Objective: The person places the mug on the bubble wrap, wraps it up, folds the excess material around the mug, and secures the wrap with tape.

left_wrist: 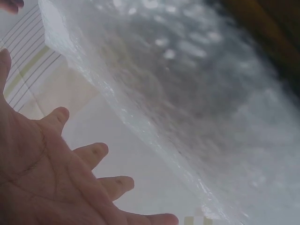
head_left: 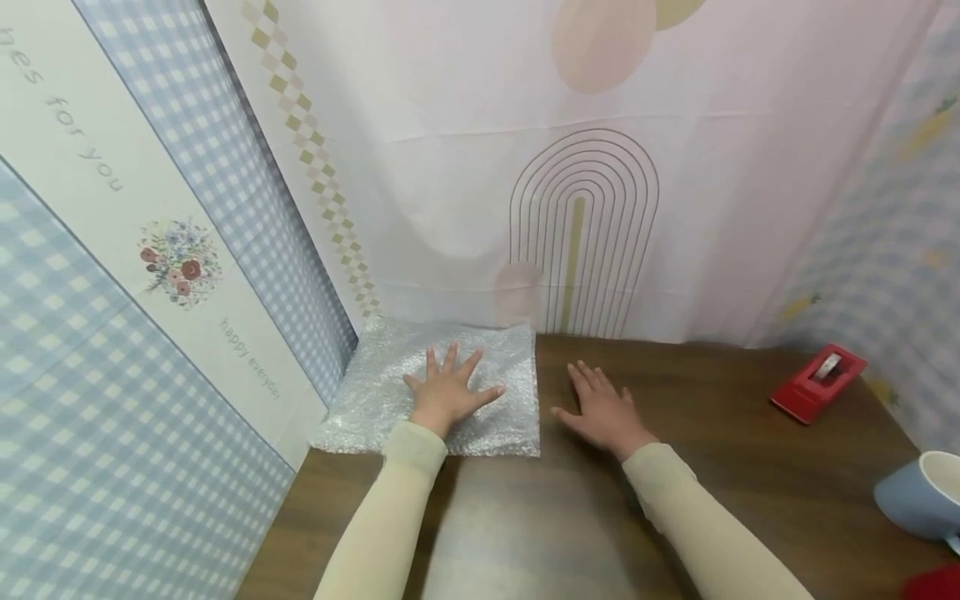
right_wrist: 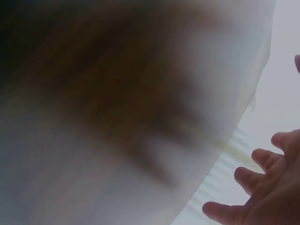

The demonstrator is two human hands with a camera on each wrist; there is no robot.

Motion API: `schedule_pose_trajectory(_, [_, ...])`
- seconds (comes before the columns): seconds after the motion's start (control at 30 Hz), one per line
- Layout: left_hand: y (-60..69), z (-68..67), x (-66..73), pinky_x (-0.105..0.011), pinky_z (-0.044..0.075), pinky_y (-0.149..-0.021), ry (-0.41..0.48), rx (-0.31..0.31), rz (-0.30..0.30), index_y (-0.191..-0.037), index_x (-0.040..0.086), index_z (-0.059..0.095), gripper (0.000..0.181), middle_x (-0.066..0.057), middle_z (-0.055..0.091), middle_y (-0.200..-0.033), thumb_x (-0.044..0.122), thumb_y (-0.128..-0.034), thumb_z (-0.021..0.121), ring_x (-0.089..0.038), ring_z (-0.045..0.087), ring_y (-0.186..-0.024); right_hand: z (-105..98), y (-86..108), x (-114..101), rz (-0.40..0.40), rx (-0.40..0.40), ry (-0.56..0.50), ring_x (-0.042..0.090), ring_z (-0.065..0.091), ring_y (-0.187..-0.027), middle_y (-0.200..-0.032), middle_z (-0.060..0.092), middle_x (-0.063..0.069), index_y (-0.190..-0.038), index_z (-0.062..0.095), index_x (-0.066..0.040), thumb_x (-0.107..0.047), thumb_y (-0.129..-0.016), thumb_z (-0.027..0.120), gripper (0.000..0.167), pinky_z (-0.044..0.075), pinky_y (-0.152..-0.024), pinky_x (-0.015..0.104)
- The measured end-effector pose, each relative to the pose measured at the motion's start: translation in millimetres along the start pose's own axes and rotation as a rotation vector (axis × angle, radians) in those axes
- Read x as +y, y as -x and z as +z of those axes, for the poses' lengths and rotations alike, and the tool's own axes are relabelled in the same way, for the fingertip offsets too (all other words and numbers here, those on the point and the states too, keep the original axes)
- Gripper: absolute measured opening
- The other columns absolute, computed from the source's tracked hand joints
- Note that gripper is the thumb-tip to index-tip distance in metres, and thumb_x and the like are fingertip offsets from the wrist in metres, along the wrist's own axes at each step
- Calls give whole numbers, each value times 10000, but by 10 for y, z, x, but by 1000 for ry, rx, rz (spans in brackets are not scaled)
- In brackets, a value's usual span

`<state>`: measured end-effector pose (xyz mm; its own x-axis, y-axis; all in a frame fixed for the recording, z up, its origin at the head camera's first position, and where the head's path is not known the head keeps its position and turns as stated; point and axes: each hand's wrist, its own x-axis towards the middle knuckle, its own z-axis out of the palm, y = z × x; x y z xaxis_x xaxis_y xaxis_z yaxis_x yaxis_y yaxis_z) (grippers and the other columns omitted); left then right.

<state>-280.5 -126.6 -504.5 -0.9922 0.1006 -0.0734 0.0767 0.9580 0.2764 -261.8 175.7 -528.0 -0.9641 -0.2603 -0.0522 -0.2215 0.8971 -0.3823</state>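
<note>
A sheet of clear bubble wrap (head_left: 513, 358) lies flat at the back left of the brown wooden table, against the wall cloth. Over its middle is my left hand (head_left: 448, 393), palm down with the fingers spread wide; whether it touches the sheet I cannot tell. The left wrist view shows that palm (left_wrist: 42, 173) beside the crinkled bubble wrap (left_wrist: 187, 93). My right hand (head_left: 606, 415) is just right of the sheet, above bare wood, its fingers extended and holding nothing. In the right wrist view the fingers (right_wrist: 251, 180) stand apart, and much of the picture is blurred.
A red tape dispenser (head_left: 813, 387) stands at the back right of the table (head_left: 712, 400). Nearer, at the right edge, is a blue mug (head_left: 918, 500), with part of a red object (head_left: 933, 586) below it. Patterned cloths (head_left: 450, 167) hang behind and on both sides.
</note>
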Motion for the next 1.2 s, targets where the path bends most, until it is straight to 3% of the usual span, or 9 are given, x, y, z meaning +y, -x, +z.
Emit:
schedule_pose_trajectory(0.2, [82, 35, -63, -982, 220, -1235, 6, 7, -17, -1784, 421, 346, 934, -139, 205, -1916, 886, -997, 539, -611, 147, -1741, 136, -56, -225, -56, 41, -58, 557, 410, -1654, -1830, 347, 294, -1766, 302, 22, -475, -1109, 676, 905, 402, -1274, 825])
schedule_pose_trajectory(0.4, [166, 45, -202, -972, 233, -1240, 1, 0, -56, -1772, 400, 387, 915, -181, 277, -1890, 874, -1004, 540, -624, 193, -1726, 217, -110, -441, -57, 31, -210, 554, 484, -1605, -1738, 459, 362, -1703, 362, 123, -332, -1069, 713, 856, 429, -1335, 683])
schedule_pose_trajectory(0.5, [213, 17, -298, -972, 249, -1234, -12, 5, -76, -1768, 390, 400, 910, -195, 305, -1877, 869, -1007, 541, -623, 214, -1722, 279, -173, -488, -80, 49, -259, 565, 550, -1543, -1680, 522, 380, -1679, 401, 135, -294, -1014, 734, 858, 471, -1300, 682])
schedule_pose_trajectory(0.6, [233, -35, -393, -976, 262, -1224, -26, 15, -99, -1766, 378, 410, 908, -202, 324, -1869, 861, -1009, 546, -621, 232, -1718, 448, -342, -394, -113, 93, -271, 598, 605, -1454, -1609, 573, 411, -1640, 445, 156, -311, -980, 736, 859, 522, -1235, 698])
schedule_pose_trajectory(0.8, [235, -134, -524, -985, 258, -1216, -39, 13, -121, -1772, 369, 397, 901, -223, 320, -1865, 848, -1021, 534, -648, 231, -1706, 616, -589, -245, -44, 110, -305, 564, 602, -1486, -1628, 581, 376, -1636, 465, 138, -362, -955, 740, 889, 504, -1275, 662])
schedule_pose_trajectory(1.03, [311, -218, -663, -998, 235, -1210, -18, -14, -156, -1775, 337, 396, 897, -250, 314, -1859, 817, -1033, 556, -676, 204, -1699, 562, -593, -309, 18, 174, -392, 453, 716, -1356, -1542, 698, 277, -1585, 593, 48, -324, -918, 774, 785, 586, -1187, 604])
schedule_pose_trajectory(1.2, [361, -253, -767, -1017, 230, -1187, -5, -35, -181, -1785, 327, 373, 903, -264, 282, -1866, 815, -1043, 537, -686, 166, -1702, 545, -603, -329, 42, 152, -438, 425, 716, -1355, -1524, 710, 270, -1601, 572, 46, -318, -932, 767, 785, 602, -1173, 564])
